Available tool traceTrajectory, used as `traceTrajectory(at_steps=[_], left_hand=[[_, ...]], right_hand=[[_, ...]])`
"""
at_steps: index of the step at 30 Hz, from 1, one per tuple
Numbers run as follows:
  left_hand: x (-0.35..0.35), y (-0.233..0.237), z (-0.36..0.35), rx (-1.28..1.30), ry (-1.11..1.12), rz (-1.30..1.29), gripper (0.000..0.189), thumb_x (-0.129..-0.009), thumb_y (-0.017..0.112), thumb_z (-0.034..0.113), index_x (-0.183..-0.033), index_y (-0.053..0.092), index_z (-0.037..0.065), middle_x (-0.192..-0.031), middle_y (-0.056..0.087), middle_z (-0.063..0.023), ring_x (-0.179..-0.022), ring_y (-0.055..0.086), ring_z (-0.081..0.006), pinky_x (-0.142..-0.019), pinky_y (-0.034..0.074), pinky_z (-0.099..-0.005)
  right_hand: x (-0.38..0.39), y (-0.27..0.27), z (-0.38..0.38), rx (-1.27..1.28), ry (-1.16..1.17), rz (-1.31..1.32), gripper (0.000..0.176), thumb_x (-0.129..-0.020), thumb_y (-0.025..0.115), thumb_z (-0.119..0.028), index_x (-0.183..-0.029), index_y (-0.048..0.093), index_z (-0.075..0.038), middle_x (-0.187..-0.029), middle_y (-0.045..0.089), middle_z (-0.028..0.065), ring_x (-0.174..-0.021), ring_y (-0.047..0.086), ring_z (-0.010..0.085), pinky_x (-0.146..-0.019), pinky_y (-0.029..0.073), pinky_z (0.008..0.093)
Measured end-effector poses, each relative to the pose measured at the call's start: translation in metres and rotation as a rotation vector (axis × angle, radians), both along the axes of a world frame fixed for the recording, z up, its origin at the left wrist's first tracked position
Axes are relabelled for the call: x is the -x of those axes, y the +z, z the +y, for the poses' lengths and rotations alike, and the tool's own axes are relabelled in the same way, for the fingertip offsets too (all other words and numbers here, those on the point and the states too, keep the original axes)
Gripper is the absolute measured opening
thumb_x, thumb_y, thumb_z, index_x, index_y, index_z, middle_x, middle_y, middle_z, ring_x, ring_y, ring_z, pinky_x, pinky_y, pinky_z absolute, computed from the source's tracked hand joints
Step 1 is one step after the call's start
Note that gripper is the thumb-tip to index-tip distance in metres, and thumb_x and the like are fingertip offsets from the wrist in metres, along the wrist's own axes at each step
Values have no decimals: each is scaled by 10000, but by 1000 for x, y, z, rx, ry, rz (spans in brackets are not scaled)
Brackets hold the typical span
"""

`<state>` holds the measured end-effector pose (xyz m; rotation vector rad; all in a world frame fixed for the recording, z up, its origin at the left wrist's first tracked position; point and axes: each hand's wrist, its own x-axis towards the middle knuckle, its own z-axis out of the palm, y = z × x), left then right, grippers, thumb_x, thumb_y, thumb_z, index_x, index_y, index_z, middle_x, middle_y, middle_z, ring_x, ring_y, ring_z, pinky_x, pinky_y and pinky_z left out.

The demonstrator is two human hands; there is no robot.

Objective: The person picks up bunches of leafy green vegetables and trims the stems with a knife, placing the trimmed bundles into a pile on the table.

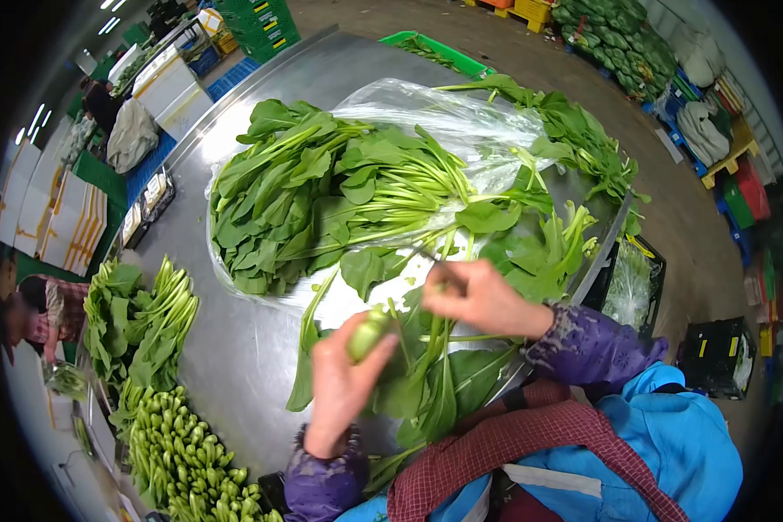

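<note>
My left hand (pixel 339 383) is closed round the pale green base of a leafy green (pixel 370 335), held over the near side of the metal table. My right hand (pixel 487 300) is closed, a little farther out and to the right. A thin dark blade, apparently a small knife (pixel 428 256), sticks out from its fingers; its handle is hidden. Loose leafy stalks (pixel 435 383) hang down between the hands at the table edge. Beyond them a big heap of leafy greens (pixel 278 191) lies on a clear plastic bag (pixel 444 109).
Trimmed bok choy (pixel 187 452) is piled at the lower left, below a leafy bunch (pixel 139 317). More greens (pixel 578 139) lie along the right edge of the metal table (pixel 252 383). A green crate (pixel 474 67) stands beyond it. Another person (pixel 48 313) is at the far left.
</note>
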<state>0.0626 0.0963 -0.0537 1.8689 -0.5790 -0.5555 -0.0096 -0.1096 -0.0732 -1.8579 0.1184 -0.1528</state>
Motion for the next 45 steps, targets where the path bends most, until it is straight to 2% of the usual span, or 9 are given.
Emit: traceTrajectory(at_steps=[3, 7, 13, 24, 29, 33, 37, 41, 45], left_hand=[[-33, 10, 40, 464, 150, 328, 252, -876, 607, 195, -1073, 563, 43, -1038, 632, -91, -799, 592, -174, -624, 472, -225], [-63, -2, 82, 1110, 288, 598, 393, -940, 493, 269, -1258, 452, 42, -1307, 487, -82, -1053, 500, -211, -641, 472, -227], [-71, -18, 108, 1331, 414, 725, 377, -941, 491, 238, -1270, 472, 53, -1366, 451, -47, -1082, 508, -232, -660, 467, -261], [-72, -42, 131, 1419, 596, 932, 215, -924, 523, 189, -1070, 558, 35, -1301, 507, -73, -972, 542, -149, -668, 453, -272], [-62, -27, 122, 1277, 734, 744, 326, -916, 520, 224, -1183, 498, 38, -1301, 507, -72, -968, 542, -187, -764, 455, -299], [-46, -17, 118, 976, 686, 237, 377, -919, 532, 281, -1206, 458, 48, -1188, 525, -122, -1097, 485, -229, -983, 368, -413], [4, 36, 64, 304, 488, -180, 202, -823, 638, 81, -1000, 542, 73, -892, 570, -36, -943, 536, -152, -816, 446, -331], [31, 34, 10, -75, -84, -790, 187, -682, 664, 9, -858, 602, 24, -1128, 539, -174, -1082, 521, -292, -889, 429, -415], [36, 17, -3, -193, -208, -888, 358, -621, 679, -32, -960, 583, 27, -1203, 476, -206, -1112, 492, -369, -933, 409, -418]], right_hand=[[-20, -31, -43, 165, -138, 123, 118, -803, 618, -141, -795, 611, -23, -666, 569, -9, -637, 502, 72, -603, 416, 250], [-47, -65, -84, 687, -132, 51, 346, -763, 662, -162, -1074, 601, -25, -1019, 605, 170, -946, 591, 315, -843, 459, 406], [-104, -89, -89, 782, -242, 106, 420, -748, 665, -206, -1103, 565, -5, -988, 624, 186, -907, 601, 327, -794, 475, 407], [-104, -56, -75, -188, -160, 385, 260, -756, 720, -166, -862, 521, -37, -672, 553, 22, -531, 516, 93, -476, 397, 251], [-75, -28, -45, -276, -186, 230, 230, -793, 690, -111, -865, 480, -54, -548, 470, -40, -406, 400, 43, -363, 269, 215], [-21, 4, -30, -462, -112, 185, 322, -721, 743, -78, -939, 507, -57, -718, 556, -14, -531, 444, 27, -469, 351, 188], [-4, 9, -17, -296, -99, 22, 378, -707, 755, -66, -990, 505, -66, -768, 564, -12, -566, 438, 11, -481, 345, 165], [5, 21, -1, -206, 1, -9, 446, -691, 769, -87, -1039, 490, -67, -785, 551, -19, -577, 434, 7, -482, 356, 176], [14, 28, 6, -34, 160, 38, 391, -740, 730, -71, -1045, 487, -54, -831, 575, -2, -578, 455, 9, -483, 378, 191]])
